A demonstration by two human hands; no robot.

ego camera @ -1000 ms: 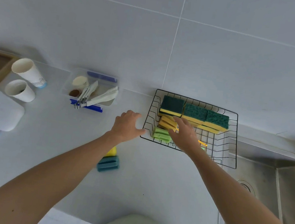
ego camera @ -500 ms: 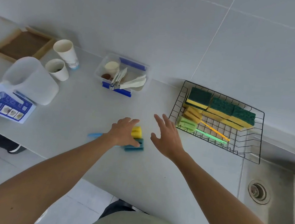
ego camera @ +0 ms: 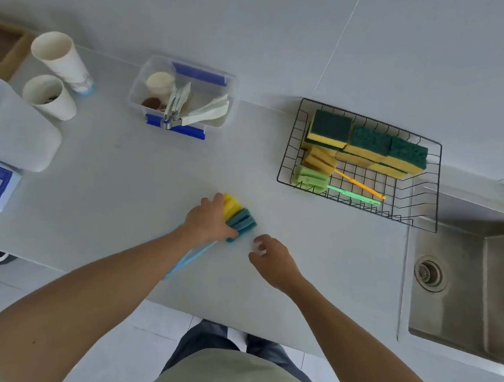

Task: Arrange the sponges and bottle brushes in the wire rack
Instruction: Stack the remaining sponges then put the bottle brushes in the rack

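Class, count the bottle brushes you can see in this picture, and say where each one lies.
4. An orange brush and a green brush lie in the wire rack. A yellow brush and a teal brush are on the counter under the left hand. Others may be hidden.

I'm standing in a kitchen: grey countertop (ego camera: 141, 159) running along a tiled wall (ego camera: 263, 28), stainless sink (ego camera: 470, 278) with drain (ego camera: 429, 273) sitting at my right. Wire rack (ego camera: 430, 186) holding scrub sponges (ego camera: 372, 145) beside it, paper cups (ego camera: 53, 74) standing at far left.
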